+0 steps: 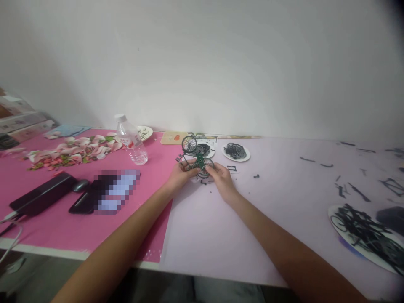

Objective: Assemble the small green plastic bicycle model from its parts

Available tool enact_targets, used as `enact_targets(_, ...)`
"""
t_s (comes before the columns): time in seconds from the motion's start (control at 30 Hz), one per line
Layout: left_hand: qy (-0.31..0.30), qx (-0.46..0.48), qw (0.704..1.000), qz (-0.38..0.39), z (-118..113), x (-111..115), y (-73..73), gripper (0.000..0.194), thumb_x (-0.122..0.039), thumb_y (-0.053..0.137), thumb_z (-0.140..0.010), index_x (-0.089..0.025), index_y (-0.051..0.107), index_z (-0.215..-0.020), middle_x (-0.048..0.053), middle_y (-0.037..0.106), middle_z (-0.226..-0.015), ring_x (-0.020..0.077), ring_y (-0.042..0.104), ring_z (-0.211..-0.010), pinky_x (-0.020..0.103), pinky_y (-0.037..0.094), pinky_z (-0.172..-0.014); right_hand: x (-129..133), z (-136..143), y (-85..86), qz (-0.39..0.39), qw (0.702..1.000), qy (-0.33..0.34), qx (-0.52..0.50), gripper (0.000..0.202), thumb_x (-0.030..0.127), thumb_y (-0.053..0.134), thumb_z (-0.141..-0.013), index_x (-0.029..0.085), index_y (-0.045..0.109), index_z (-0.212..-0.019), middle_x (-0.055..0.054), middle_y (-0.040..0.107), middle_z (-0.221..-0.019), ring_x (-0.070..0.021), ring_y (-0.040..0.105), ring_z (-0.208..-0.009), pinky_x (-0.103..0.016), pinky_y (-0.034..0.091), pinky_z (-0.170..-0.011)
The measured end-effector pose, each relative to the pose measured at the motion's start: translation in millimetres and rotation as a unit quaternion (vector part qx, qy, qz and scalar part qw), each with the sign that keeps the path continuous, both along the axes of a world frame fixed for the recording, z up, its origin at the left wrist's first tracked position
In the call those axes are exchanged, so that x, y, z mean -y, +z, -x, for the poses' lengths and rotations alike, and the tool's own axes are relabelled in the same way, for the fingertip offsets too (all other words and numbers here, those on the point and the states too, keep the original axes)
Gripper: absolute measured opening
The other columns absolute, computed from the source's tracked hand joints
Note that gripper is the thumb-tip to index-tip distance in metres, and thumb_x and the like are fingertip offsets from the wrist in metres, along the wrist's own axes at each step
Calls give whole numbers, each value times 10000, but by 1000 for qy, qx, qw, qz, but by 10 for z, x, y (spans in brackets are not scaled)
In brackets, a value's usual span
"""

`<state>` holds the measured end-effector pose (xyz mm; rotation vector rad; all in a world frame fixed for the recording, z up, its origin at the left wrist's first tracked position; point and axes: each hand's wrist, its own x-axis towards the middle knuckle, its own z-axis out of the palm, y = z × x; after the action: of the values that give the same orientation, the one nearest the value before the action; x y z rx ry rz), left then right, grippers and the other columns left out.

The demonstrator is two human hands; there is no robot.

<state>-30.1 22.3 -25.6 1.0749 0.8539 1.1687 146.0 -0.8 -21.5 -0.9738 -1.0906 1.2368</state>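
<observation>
"Head view is the one feed I have at this distance. How do my left hand [182,176] and right hand [223,179] stand?"

"Close together, both clamped on a small model bicycle [199,158], thumbs pointing at each other around its lower wheel [206,162]."

"And where is it?"

"Near the middle of my screen, about where the desk's [72,253] pink cover [78,233] meets the pale cover [221,244]. It's tilted, with the upper wheel [189,144] up and to the left. From here I can't tell whether it touches the surface."

"What do you get behind it?"

"One plate [212,152] of dark parts, partly hidden by the bicycle. Just to the right I see a second plate [247,155] heaped with thin dark pieces, and a loose dark frame piece [232,168] lies just beside my right hand."

"Farther right?"

"A bigger plate [335,225], loaded with tangled black parts, near the front. More loose pieces [359,191] are scattered behind it."

"Over to the left?"

"I make out a clear bottle [131,143] with a white cap, upright beside a spread of pink petals [75,149]. Nearer me lie a phone [83,202], its screen pixelated, and a long black case [44,193]."
</observation>
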Motion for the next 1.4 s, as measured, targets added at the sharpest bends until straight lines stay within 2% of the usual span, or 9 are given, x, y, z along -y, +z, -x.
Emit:
enact_targets(0.17, -7, -17, 1000, 9, 12, 7, 32, 639, -316, 936, -669, -138, 697, -1235, 125, 789, -1082, 222, 757, -868, 322, 598, -784, -6, -2, -23, -8, 1000, -12, 9, 376, 518, 819, -750, 202, 696, -912, -38, 732, -903, -198, 667, -833, -306, 558, -712)
enact_targets(0.5, 1, -23, 1000, 6, 8, 7, 53, 614, -311, 929, -671, -141, 711, -1219, 109, 792, -1027, 189, 738, -788, 289, 587, -712, -30, -11, -68, -11, 999, -19, 36, 353, 504, 804, -771, 197, 691, -903, -26, 697, -849, -182, 643, -775, -295, 558, -667)
enact_targets(0.6, 5, -41, 999, -1, 7, 0, 53, 636, -329, 930, -662, -132, 707, -1225, 116, 788, -1011, 198, 737, -761, 299, 586, -683, -34, -10, -65, -20, 999, -26, 42, 357, 486, 802, -772, 201, 708, -965, -43, 730, -936, -196, 672, -846, -310, 573, -732)
enact_targets(0.73, 12, -56, 998, -7, 7, -2, 43, 661, -344, 925, -662, -126, 692, -1241, 122, 784, -1027, 208, 744, -778, 308, 596, -689, -47, 1, -63, -23, 999, -37, 20, 453, 428, 836, -729, 209, 682, -1095, -67, 753, -1047, -212, 697, -940, -347, 574, -847)
enact_targets(0.97, 22, -70, 997, -4, 4, 5, 34, 655, -328, 909, -678, -129, 677, -1258, 124, 784, -1037, 214, 745, -823, 299, 592, -710, -51, 5, -72, -21, 999, -26, 8, 428, 378, 852, -710, 209, 676, -1062, -65, 760, -1010, -216, 704, -918, -370, 566, -875)
enact_targets(1.2, 9, -48, 999, -10, 16, -1, 22, 610, -305, 904, -676, -135, 694, -1223, 106, 785, -1013, 203, 741, -798, 325, 595, -753, -43, 5, -69, -29, 999, -21, 17, 418, 383, 852, -714, 216, 672, -1053, -56, 758, -1010, -213, 705, -928, -366, 565, -883)
enact_targets(1.4, 3, -56, 998, -26, 28, 2, 14, 566, -304, 882, -707, -133, 702, -1216, 109, 788, -1007, 205, 743, -810, 299, 583, -733, -43, -4, -80, -31, 999, -10, 20, 423, 387, 851, -721, 227, 669, -1069, -61, 763, -1041, -225, 712, -958, -389, 570, -910)
